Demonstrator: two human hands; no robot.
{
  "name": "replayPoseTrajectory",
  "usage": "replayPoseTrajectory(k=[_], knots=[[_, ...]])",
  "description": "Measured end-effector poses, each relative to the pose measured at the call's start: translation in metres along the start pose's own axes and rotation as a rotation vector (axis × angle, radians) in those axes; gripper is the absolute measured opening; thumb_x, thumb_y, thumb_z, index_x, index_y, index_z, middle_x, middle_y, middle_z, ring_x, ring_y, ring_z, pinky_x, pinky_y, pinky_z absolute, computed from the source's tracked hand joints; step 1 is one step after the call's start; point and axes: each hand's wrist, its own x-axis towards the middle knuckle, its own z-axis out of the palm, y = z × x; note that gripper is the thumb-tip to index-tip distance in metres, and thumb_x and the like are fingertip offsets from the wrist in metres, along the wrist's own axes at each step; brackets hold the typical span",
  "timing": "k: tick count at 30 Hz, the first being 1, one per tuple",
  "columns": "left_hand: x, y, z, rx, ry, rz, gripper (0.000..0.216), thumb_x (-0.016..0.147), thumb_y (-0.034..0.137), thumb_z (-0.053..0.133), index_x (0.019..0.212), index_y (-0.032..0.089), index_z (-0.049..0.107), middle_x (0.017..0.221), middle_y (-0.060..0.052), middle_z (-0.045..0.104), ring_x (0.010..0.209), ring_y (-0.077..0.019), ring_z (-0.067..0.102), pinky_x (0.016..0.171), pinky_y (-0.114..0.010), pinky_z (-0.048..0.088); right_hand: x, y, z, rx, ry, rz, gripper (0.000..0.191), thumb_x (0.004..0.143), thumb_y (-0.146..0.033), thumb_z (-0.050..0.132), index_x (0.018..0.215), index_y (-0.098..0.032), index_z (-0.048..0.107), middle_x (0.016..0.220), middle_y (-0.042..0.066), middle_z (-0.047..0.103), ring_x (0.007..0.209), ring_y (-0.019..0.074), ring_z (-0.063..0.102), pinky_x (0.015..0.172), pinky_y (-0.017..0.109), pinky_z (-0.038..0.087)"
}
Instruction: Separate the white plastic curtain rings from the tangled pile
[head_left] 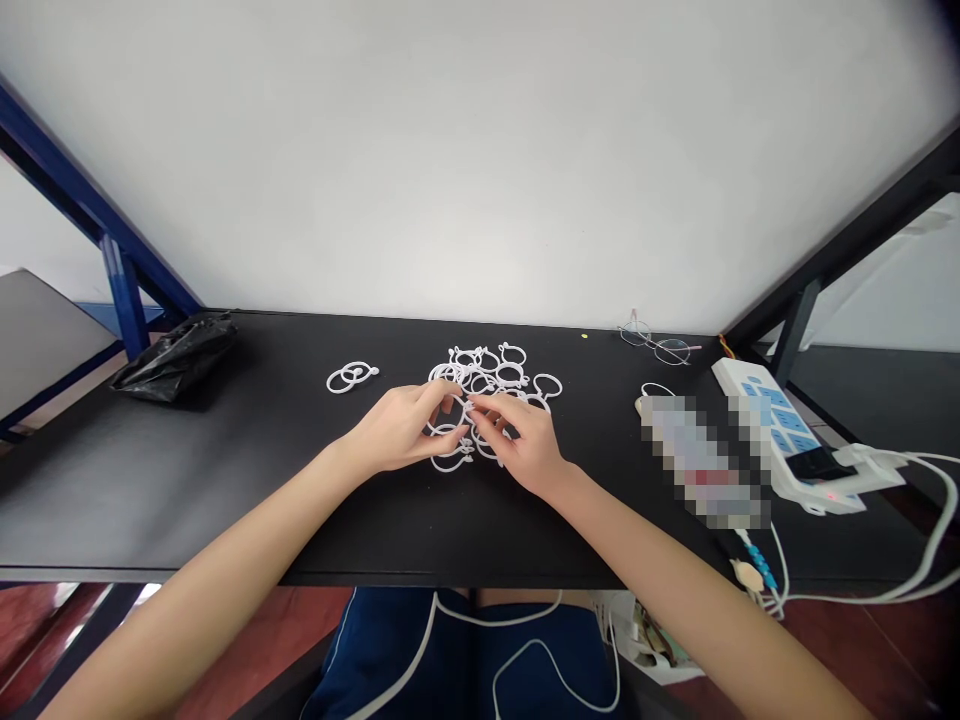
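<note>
Over the middle of the black table, my left hand (401, 425) pinches a white plastic curtain ring (466, 408) between thumb and fingers. My right hand (527, 443) is closed on the same ring at its clasp end, fingertips close to those of my left. Several more white rings (511, 374) lie in a loose, overlapping heap just beyond and beneath my hands. A few rings (450, 464) show below my fingertips, partly covered. Off to the left, two linked or overlapping rings (346, 378) lie apart from the heap.
A black plastic bag (180, 355) sits at the table's left end. Eyeglasses (660, 345) lie at the back right. Nearer on the right are a blurred-out phone-like object (701, 465), a white power strip (780, 425) and white cables (930, 550). A white wall (480, 180) rises behind the table.
</note>
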Motion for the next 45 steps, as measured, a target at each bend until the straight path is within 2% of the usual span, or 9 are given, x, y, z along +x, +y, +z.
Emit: replayPoseTrajectory(k=[32, 38, 45], knots=[[-0.0008, -0.0018, 0.0015, 0.037, -0.02, -0.019, 0.03, 0.091, 0.042, 0.049, 0.108, 0.017, 0.05, 0.071, 0.002, 0.062, 0.052, -0.0105, 0.058, 0.05, -0.02, 0.041, -0.0003, -0.0003, -0.0009, -0.032, -0.022, 0.044, 0.016, 0.093, -0.022, 0.054, 0.105, -0.021, 0.066, 0.086, 0.004, 0.071, 0.059, 0.0112, 0.063, 0.055, 0.023, 0.055], [0.0002, -0.001, 0.0007, 0.068, -0.023, 0.028, 0.028, 0.093, 0.04, 0.048, 0.107, 0.017, 0.053, 0.076, -0.001, 0.064, 0.052, -0.0093, 0.054, 0.049, -0.02, 0.038, 0.001, -0.002, -0.0011, -0.027, -0.018, 0.045, 0.014, 0.093, -0.02, 0.055, 0.102, -0.02, 0.065, 0.086, 0.003, 0.071, 0.058, 0.0106, 0.063, 0.055, 0.023, 0.054], [0.0011, -0.0002, -0.0001, 0.084, -0.031, 0.047, 0.03, 0.095, 0.04, 0.046, 0.109, 0.016, 0.056, 0.082, -0.003, 0.065, 0.056, -0.0098, 0.057, 0.05, -0.021, 0.039, 0.0016, -0.0024, -0.0014, -0.005, -0.029, 0.054, 0.014, 0.093, -0.02, 0.054, 0.102, -0.02, 0.065, 0.086, 0.003, 0.071, 0.06, 0.0107, 0.064, 0.054, 0.022, 0.053]])
